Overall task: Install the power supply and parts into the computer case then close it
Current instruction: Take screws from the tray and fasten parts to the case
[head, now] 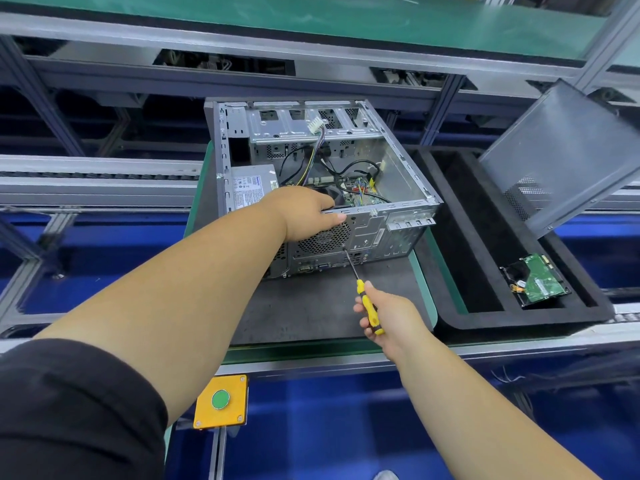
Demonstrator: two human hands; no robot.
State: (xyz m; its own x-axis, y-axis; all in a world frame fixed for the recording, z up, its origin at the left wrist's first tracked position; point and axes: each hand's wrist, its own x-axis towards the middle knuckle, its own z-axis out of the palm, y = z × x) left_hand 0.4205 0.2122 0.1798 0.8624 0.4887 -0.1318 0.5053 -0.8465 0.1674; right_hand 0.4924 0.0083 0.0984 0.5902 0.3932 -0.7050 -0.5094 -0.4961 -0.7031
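Right hand (388, 315) gripping screwdriver (369, 306), left hand (308, 213) gripping computer case (398, 188) rim

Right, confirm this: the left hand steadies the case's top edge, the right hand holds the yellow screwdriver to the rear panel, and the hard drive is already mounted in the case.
Not the drive. In the head view the hard drive lies in the black foam tray, outside the case. The rest holds.

Grey pallet (311, 306) – computer case (398, 188) on it.
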